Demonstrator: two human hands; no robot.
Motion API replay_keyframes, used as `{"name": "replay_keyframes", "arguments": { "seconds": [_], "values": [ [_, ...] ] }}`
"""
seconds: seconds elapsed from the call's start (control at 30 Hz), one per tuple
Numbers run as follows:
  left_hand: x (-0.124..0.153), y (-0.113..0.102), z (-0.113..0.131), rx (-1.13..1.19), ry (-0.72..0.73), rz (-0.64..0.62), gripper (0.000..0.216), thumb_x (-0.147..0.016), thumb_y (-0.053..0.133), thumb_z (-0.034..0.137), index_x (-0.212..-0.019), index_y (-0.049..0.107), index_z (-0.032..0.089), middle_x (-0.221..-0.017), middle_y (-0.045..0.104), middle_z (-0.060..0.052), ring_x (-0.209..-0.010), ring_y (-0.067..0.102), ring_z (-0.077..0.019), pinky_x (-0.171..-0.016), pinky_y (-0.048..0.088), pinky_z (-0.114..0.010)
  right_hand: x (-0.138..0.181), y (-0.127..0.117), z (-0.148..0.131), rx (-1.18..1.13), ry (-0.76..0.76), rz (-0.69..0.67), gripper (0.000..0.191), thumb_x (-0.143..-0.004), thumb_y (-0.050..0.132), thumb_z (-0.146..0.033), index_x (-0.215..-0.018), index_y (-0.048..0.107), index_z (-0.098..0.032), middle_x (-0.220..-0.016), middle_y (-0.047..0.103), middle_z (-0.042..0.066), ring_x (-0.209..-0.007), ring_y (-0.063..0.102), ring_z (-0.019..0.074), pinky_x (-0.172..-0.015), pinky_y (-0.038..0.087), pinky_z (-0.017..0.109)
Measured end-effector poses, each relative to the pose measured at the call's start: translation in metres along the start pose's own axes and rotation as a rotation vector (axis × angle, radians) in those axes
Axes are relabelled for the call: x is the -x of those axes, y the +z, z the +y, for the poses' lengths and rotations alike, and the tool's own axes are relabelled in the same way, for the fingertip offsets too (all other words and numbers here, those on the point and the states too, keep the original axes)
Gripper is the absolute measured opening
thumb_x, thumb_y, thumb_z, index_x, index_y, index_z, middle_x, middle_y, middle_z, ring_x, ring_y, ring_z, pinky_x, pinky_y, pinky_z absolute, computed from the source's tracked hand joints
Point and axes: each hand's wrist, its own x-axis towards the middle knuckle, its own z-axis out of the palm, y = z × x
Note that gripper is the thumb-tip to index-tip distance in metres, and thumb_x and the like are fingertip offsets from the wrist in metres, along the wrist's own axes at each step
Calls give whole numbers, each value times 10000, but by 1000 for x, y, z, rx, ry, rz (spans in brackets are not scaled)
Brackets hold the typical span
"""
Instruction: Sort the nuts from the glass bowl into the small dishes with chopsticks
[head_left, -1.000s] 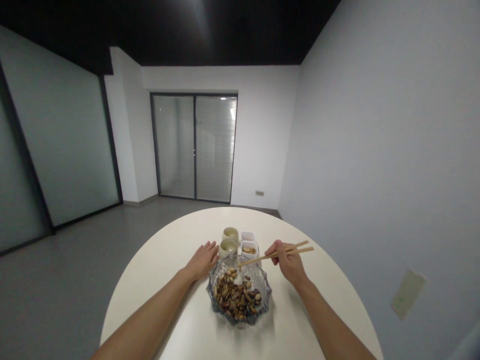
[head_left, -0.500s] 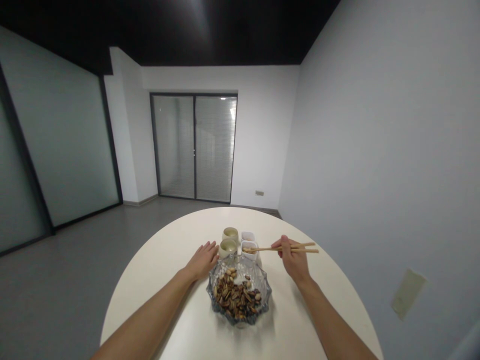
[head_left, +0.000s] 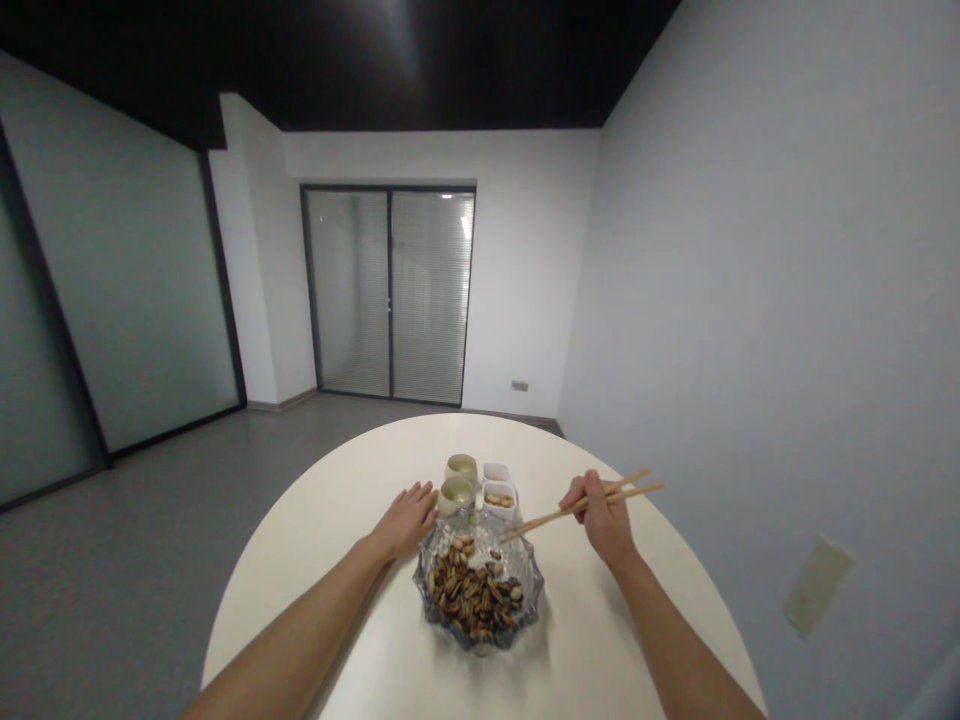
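A cut-glass bowl [head_left: 429, 602] of dark striped seeds and pale nuts stands on the round white table [head_left: 352, 490] in front of me. My left hand [head_left: 407, 520] lies flat on the table, fingers stretched out, touching the bowl's far left rim. My right hand [head_left: 604, 520] is closed on a pair of wooden chopsticks [head_left: 577, 507]. Their tips point down-left to the bowl's far right rim. Behind the bowl stand two round greenish cups [head_left: 455, 492] and two small square white dishes [head_left: 499, 499]; the nearer dish holds a few pale nuts.
The table's curved edge runs close to the grey wall on the right. Beyond the table lie grey floor, a glass partition on the left and a sliding glass door [head_left: 388, 295] with blinds at the back.
My right hand carried the chopstick tips from the bowl up to the nearer white dish, then swung them back down to the bowl's rim. My left hand has not moved.
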Motion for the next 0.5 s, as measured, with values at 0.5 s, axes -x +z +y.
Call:
{"name": "replay_keyframes", "arguments": {
  "seconds": [0.5],
  "values": [
    [-3, 5, -4, 2, 0, 10, 517, -1011, 326, 402, -1476, 408, 193, -1578, 306, -111, -1466, 237, -312, -1188, 217, -481, 2, -3, -12, 65, 90, -268, 753, -908, 409, -706, -417, 598, -167, -352, 364, -20, -345, 330, 82, -364, 208, 227]
  ]
}}
